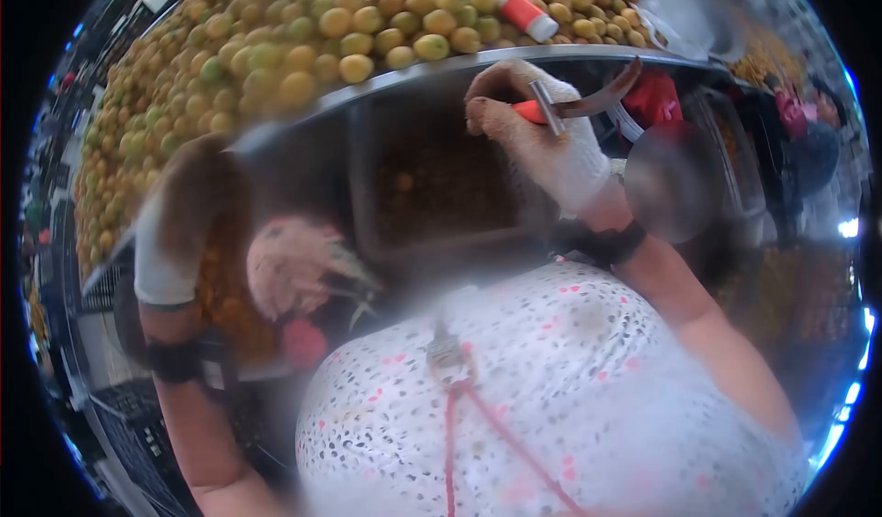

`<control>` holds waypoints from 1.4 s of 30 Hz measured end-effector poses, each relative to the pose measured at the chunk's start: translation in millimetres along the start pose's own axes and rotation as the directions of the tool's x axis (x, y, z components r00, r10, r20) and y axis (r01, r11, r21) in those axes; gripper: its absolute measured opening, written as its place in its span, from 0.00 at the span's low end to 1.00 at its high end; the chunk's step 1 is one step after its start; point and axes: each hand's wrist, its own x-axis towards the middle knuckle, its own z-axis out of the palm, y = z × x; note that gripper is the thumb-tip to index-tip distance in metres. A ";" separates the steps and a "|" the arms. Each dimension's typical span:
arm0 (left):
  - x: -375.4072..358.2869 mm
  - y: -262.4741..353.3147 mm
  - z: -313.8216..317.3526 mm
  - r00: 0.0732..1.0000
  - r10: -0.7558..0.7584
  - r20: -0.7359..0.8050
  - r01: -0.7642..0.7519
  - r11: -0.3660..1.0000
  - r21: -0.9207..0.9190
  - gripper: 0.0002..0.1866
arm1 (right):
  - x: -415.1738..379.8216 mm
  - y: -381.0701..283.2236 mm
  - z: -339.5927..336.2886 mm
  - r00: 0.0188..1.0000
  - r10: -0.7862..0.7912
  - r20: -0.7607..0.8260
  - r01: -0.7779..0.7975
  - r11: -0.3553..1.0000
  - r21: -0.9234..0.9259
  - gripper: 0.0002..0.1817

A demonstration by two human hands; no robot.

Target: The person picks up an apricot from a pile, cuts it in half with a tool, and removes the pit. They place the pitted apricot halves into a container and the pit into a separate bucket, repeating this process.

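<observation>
1 o'clock: right hand is gripping a curved knife, fingers curled round its orange handle | long blade is running from fingers toward 3, tip bending to 2 | 9 o'clock: left hand, farther off, is showing blurred; finger spread, hold: cannot tell
</observation>
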 end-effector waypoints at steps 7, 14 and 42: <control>137.1 -80.6 120.4 0.894 -0.407 0.187 0.336 0.885 0.321 0.19 | 4.1 37.9 -40.0 0.971 0.233 -0.058 -0.215 0.951 0.224 0.04; 185.7 -318.9 46.0 0.826 -0.521 0.214 -0.011 0.365 0.931 0.21 | 15.0 82.8 -21.0 0.925 0.326 -0.194 -0.284 0.934 0.216 0.04; 147.9 -174.5 131.4 0.962 -0.268 0.049 0.232 0.901 0.365 0.19 | 11.9 79.1 -17.7 0.992 0.098 -0.076 -0.108 0.984 -0.141 0.12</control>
